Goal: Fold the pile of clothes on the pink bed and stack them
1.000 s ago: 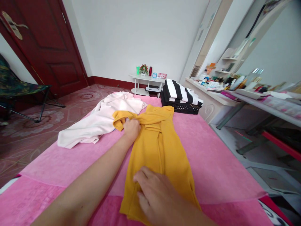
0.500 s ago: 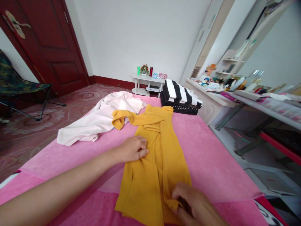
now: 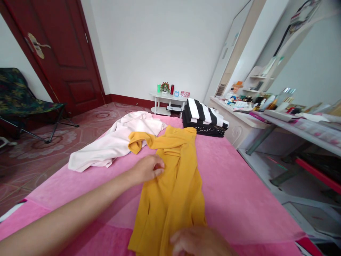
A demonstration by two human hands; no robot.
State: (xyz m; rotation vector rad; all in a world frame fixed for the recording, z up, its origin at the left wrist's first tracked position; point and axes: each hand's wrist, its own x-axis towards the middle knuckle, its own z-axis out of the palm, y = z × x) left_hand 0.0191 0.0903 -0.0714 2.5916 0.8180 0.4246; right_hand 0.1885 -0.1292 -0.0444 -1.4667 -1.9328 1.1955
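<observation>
A mustard-yellow long-sleeved top (image 3: 157,209) lies lengthwise on the pink bedspread (image 3: 229,185), one sleeve folded across its upper part and the other running down its front. My left hand (image 3: 149,168) hovers at the garment's left edge, fingers loosely curled and thumb apart, with no cloth visible between them. At the bottom of the view, my right hand (image 3: 198,242) is closed on the lower end of the sleeve; motion blurs its fingertips. A pale pink garment (image 3: 117,142) is spread out at the far left, touching the yellow sleeve.
Folded black and striped clothes (image 3: 205,117) are stacked at the bed's far right corner. Behind the bed stands a small white table (image 3: 156,95) with ornaments. A cluttered dressing table (image 3: 301,124) is on the right, a camouflage folding chair (image 3: 29,96) on the left.
My right hand has moved left, bringing the lower sleeve inward over the body of the yellow top. My left hand has shifted slightly left. The camera view has tilted up a little.
</observation>
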